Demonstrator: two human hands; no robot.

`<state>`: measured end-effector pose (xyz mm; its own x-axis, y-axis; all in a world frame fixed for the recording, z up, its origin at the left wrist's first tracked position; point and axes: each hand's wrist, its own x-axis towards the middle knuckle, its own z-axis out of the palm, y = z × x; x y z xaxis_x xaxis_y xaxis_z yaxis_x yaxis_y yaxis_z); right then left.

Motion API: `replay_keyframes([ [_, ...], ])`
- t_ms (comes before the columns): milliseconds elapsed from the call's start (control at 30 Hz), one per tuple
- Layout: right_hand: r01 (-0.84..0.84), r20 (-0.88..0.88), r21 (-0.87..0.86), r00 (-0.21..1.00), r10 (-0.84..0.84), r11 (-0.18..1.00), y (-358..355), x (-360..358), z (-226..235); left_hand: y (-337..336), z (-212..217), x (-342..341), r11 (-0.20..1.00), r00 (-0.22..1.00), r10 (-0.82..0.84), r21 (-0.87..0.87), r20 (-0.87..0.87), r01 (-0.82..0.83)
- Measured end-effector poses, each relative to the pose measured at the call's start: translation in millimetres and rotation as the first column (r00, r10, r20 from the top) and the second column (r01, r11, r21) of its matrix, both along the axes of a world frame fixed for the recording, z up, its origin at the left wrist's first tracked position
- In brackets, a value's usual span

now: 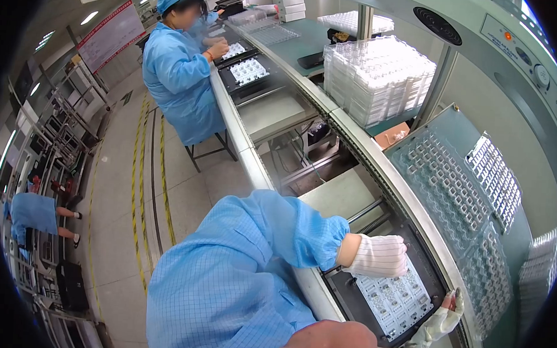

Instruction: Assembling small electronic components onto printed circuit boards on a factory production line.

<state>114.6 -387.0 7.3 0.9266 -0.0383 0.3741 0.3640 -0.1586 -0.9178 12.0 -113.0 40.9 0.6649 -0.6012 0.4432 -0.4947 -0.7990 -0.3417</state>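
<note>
My left hand (380,255), in a white striped glove, is curled closed over the far end of a white circuit board panel (394,300). Its fingertips face down and are hidden, so what they hold, if anything, does not show. The panel carries rows of small parts and lies in a black tray (355,307) on the conveyor line. By the tray's right edge is my right hand (443,318), in a pale glove with bare fingertips. Its fingers are stretched out beside the rail, with nothing visible in them.
Right of the line, clear trays of small metal parts (446,181) lie on a green sloped board (410,142). A tall stack of clear trays (376,79) stands farther off. Up the line, a co-worker in blue (180,76) handles boards in black trays (249,73).
</note>
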Motion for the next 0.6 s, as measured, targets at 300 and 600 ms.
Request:
replay_keyframes([
  [300, -0.042, -0.116, -0.030, 0.993, 0.038, 0.999, -21, 17, -22, -8, -3, 2, 0.999, 0.999, 0.028, 0.033, 0.017, -0.028],
  [600, -0.011, -0.280, -0.116, 0.960, -0.022, 0.993, -13, 9, 11, -11, -4, 5, 0.999, 1.000, -0.015, -0.028, 0.021, 0.016],
])
